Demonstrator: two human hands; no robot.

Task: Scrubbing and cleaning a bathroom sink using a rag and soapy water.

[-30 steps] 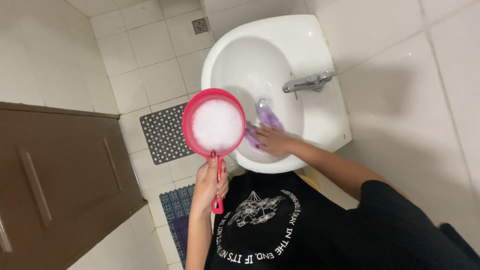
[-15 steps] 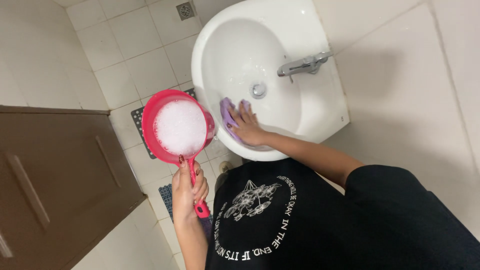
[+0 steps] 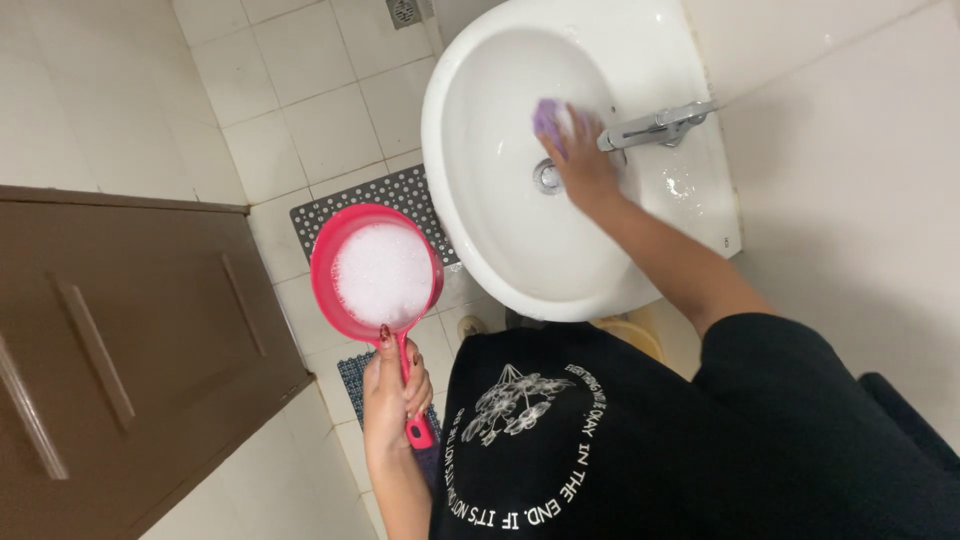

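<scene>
My left hand (image 3: 392, 390) grips the handle of a red round dipper (image 3: 383, 272) filled with white foam, held level over the floor to the left of the sink. My right hand (image 3: 585, 165) presses a purple sponge (image 3: 547, 117) against the inside of the white wash basin (image 3: 500, 240), just beside the metal tap (image 3: 655, 125) and above the drain (image 3: 547, 177). The fingers cover most of the sponge.
A brown cabinet (image 3: 120, 350) with bar handles stands at the left. A grey perforated mat (image 3: 395, 195) lies on the white tiled floor under the basin's edge. A yellow object (image 3: 635, 335) shows below the basin. The white wall runs along the right.
My right hand has slid the sponge from the basin's near rim up into the bowl beside the tap. The dipper has stayed level in my left hand, now further from the basin.
</scene>
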